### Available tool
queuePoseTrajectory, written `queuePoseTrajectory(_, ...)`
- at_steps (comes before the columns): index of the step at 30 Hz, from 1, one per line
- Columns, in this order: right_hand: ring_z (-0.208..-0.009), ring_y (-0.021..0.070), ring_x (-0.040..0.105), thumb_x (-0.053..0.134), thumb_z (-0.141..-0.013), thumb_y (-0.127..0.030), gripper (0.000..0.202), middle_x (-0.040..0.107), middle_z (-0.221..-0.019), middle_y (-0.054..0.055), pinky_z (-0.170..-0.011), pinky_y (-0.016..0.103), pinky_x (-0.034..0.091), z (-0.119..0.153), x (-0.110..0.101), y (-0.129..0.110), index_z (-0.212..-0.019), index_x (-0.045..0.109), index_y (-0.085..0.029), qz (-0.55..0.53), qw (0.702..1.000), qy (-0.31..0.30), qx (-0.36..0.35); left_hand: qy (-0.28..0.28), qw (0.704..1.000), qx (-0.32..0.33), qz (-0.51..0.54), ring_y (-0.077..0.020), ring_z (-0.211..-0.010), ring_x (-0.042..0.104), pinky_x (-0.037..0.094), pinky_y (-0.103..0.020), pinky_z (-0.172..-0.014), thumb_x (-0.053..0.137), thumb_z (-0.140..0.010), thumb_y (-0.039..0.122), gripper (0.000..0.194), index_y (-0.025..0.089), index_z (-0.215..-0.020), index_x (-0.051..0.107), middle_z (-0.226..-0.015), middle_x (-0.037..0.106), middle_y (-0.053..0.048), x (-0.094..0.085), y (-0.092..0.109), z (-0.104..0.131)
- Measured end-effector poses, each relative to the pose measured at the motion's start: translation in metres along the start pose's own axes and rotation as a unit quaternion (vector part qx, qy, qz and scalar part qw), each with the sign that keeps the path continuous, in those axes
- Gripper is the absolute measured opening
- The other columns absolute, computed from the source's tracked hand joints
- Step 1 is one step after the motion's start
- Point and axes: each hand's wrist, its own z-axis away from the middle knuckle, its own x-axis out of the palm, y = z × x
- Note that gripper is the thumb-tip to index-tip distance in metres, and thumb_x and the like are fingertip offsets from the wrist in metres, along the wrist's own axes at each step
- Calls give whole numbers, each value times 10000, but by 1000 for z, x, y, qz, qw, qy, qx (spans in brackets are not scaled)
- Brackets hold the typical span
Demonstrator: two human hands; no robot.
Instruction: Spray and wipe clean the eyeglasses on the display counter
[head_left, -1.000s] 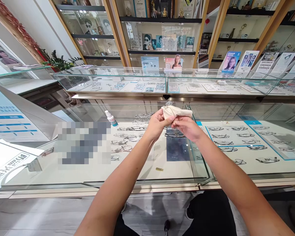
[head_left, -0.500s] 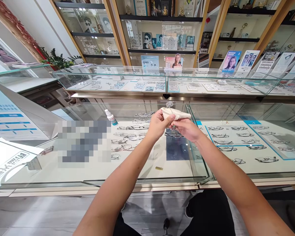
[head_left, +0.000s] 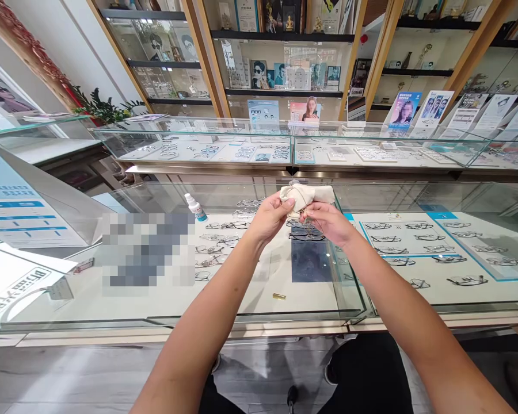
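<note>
Above the glass counter, my left hand (head_left: 273, 217) pinches a cream cloth (head_left: 303, 195) between thumb and fingers. The cloth is folded around part of a thin-rimmed pair of glasses (head_left: 305, 214). Close beside it on the right, my right hand (head_left: 328, 221) has its thumb and fingers closed on the thin frame of the glasses, at the cloth's lower edge. Much of the glasses is hidden by the cloth and fingers.
A white spray bottle (head_left: 195, 207) stands on the glass counter (head_left: 259, 316), left of my hands. Rows of glasses (head_left: 384, 238) lie under the glass. A small gold piece (head_left: 279, 296) is near the front. Another display case (head_left: 328, 164) runs behind.
The cloth has been shifted and bunched more over the glasses, with its right end raised. My left hand has moved slightly left; my right hand keeps nearly the same place.
</note>
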Motion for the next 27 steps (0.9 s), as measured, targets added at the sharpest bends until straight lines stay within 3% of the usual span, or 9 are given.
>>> queuePoseTrajectory(4, -865, 188, 682, 977, -709, -450, 321, 775, -865, 45, -813, 333, 512, -1, -1, 4, -817, 799, -205, -17, 999, -3, 27, 2, 1000, -7, -5, -134, -662, 665, 565, -270, -675, 1086, -637, 406, 630, 165, -1117, 757, -830, 769, -27, 3, -2, 0)
queuePoseTrajectory(7, -871, 193, 690, 994, -684, -456, 347, 776, -860, 46, -783, 327, 500, -1, 0, 7, -816, 802, -199, -35, 999, -6, 32, 25, 999, 6, -23, -123, -621, 647, 542, -247, -605, 1098, -607, 411, 628, 164, -1064, 744, -786, 753, -15, 8, -5, 1)
queuePoseTrajectory(13, -878, 201, 690, 991, -715, -420, 313, 787, -861, 36, -898, 369, 530, 0, 10, 16, -879, 827, -211, -33, 999, -30, 19, 71, 996, 27, -56, -112, -458, 559, 450, -247, -464, 989, -735, 639, 564, 186, -889, 691, -586, 662, 18, 16, -9, 7)
queuePoseTrajectory(17, -885, 199, 700, 1024, -683, -431, 357, 786, -855, 30, -920, 373, 533, 0, 16, 22, -876, 829, -203, -39, 998, -40, 25, 109, 993, 14, -54, -105, -350, 446, 336, -258, -377, 834, -819, 806, 639, 213, -745, 611, -461, 545, 42, 13, -16, 5)
queuePoseTrajectory(20, -904, 191, 703, 1035, -673, -458, 372, 789, -859, 28, -915, 346, 530, 0, 14, 20, -838, 820, -202, -40, 999, -31, 15, 83, 996, -5, -29, -125, -415, 519, 413, -279, -442, 829, -800, 834, 667, 195, -753, 643, -516, 597, 18, 4, -18, 1)
queuePoseTrajectory(23, -889, 177, 693, 1027, -692, -463, 362, 793, -880, 35, -833, 308, 522, 0, 6, 9, -794, 787, -212, -44, 999, -16, 10, 89, 996, -1, -7, -180, -652, 689, 538, -303, -637, 892, -759, 796, 672, 159, -895, 727, -697, 729, -32, -6, -17, -3)
queuePoseTrajectory(27, -908, 185, 679, 1017, -689, -503, 359, 813, -1016, 55, -775, 304, 530, -1, -7, -7, -811, 813, -234, -51, 998, 23, -34, 107, 994, -2, -5, -218, -830, 721, 532, -311, -741, 912, -756, 763, 685, 138, -1002, 779, -834, 787, -65, -13, -14, -2)
